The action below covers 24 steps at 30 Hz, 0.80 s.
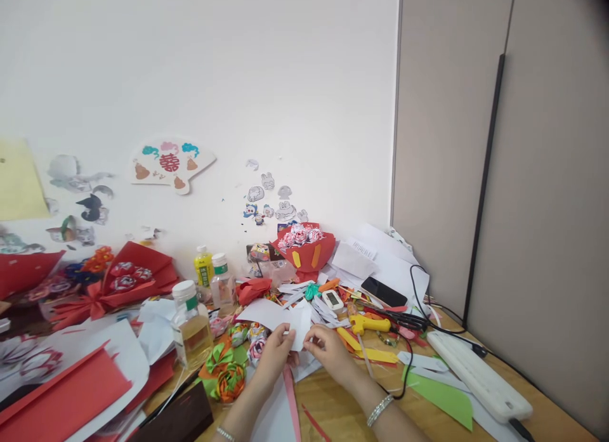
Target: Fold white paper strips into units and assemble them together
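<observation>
The grip of the left hand (276, 348) is closed on a white paper (301, 321), with the thumb upon it. The grip of the right hand (327, 348) is narrow: its thumb and finger pinch the right edge of this same paper. The paper is in the lower middle of the frame, above the surface (328, 404), which is of wood.

Just beside the left hand, to the left, there lies an orange and green paper flower (231, 382). Further to the left stands a bottle (194, 337) with a yellowish liquid. To the right of the hands lies a yellow glue gun (372, 324); above it in the frame, a dark phone (384, 292). A white power strip (480, 378) is in the lower right. Near the centre, against the wall (295, 80), stands a red bouquet (311, 257). A fan-shaped cutout (162, 169) is on the wall, left of centre.
</observation>
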Each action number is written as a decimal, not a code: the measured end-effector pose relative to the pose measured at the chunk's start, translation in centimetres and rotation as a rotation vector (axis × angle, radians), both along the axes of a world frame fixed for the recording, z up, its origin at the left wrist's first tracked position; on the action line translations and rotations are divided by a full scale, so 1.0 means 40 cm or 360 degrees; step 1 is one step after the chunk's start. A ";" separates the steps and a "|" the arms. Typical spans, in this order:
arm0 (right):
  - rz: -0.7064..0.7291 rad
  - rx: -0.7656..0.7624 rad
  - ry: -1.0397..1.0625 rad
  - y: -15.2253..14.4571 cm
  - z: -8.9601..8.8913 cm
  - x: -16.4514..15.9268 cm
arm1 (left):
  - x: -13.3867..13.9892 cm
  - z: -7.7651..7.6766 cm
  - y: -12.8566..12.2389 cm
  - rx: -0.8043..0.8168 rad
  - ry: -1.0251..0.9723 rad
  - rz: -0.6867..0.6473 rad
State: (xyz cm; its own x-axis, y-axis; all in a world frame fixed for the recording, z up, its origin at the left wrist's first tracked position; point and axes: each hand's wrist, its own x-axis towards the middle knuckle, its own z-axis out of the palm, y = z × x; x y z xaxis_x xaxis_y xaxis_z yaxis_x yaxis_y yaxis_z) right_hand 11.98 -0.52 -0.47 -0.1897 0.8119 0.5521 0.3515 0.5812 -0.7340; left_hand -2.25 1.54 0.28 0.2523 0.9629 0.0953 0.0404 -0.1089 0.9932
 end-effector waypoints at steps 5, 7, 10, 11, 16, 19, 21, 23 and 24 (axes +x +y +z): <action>-0.0158 -0.0116 0.0178 0.022 -0.021 -0.005 | 0.010 -0.003 -0.004 -0.0106 -0.0142 -0.0087; -0.0213 -0.0127 0.0232 0.026 -0.024 -0.006 | 0.015 -0.001 -0.009 -0.0129 -0.0166 -0.0101; -0.0259 -0.0121 0.0290 0.026 -0.023 -0.005 | 0.021 0.010 -0.019 -0.0133 -0.0142 -0.0158; -0.0261 -0.0120 0.0300 0.025 -0.022 -0.005 | 0.022 0.013 -0.023 -0.0125 -0.0126 -0.0185; -0.0220 -0.0150 0.0343 0.024 -0.022 -0.004 | 0.022 0.019 -0.027 -0.0073 -0.0056 -0.0261; -0.0201 -0.0165 0.0359 0.023 -0.023 -0.003 | 0.020 0.013 -0.022 -0.0054 -0.0017 -0.0248; -0.0185 -0.0174 0.0366 0.022 -0.024 -0.003 | 0.019 0.008 -0.018 -0.0047 -0.0028 -0.0248; -0.0148 -0.0179 0.0376 0.021 -0.025 -0.003 | 0.019 0.004 -0.016 -0.0035 -0.0062 -0.0258; -0.0137 -0.0181 0.0385 0.021 -0.026 -0.003 | 0.019 0.003 -0.015 -0.0029 -0.0076 -0.0266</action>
